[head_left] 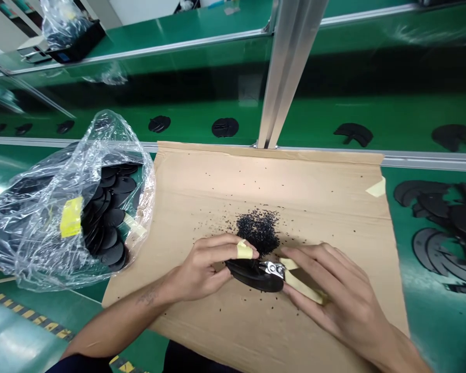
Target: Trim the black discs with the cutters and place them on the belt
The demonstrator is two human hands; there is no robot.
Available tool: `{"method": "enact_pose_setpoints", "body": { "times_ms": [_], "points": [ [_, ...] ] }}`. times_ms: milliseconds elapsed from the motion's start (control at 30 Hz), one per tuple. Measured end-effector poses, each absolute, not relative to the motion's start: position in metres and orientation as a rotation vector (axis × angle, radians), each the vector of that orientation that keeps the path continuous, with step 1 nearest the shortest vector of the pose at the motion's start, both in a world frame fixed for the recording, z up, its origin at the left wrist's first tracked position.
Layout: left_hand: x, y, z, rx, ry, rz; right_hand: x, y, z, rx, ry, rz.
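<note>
- One black, round-edged piece [252, 281] pinched in the left hand [202, 264], just right of its fingertips, above the near half of the cardboard [318, 202].
- One pair of cutters [272, 269], head metal, handles pale yellow, gripped by the right hand [345, 290], head at the piece.
- One gritty black heap [258, 229] beyond the hands, mid-cardboard.
- One crinkled clear bag [42, 217] of overlapping discs [109, 238], across the left edge.
- Seven dark parts [225, 127] in a row beyond the far edge's line.

Lower center: left hand [202, 267] grips black disc part [252, 278], right hand [345, 298] holds pale-handled cutters [274, 269], nose at the part. Pile of black bits [258, 230] on cardboard [326, 217], mid-frame. Plastic bag [42, 207] of black discs [111, 235] left, curved black parts [423, 254] on green tabletop [435, 326] far right.
</note>
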State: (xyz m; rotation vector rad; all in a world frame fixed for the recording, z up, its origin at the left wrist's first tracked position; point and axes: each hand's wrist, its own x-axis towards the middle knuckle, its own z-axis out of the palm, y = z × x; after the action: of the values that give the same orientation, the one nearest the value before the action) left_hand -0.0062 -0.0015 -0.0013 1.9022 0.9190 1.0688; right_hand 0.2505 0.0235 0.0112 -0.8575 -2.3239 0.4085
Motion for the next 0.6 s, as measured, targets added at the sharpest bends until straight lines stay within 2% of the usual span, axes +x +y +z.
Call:
{"method": "enact_pose_setpoints", "body": {
  "times_ms": [600],
  "points": [
    [-0.0068, -0.0051, -0.0035, 1.977, 0.833, 1.047, 0.2558, 0.0138, 0.0121, -0.859, -2.446, 0.266]
  ]
}}
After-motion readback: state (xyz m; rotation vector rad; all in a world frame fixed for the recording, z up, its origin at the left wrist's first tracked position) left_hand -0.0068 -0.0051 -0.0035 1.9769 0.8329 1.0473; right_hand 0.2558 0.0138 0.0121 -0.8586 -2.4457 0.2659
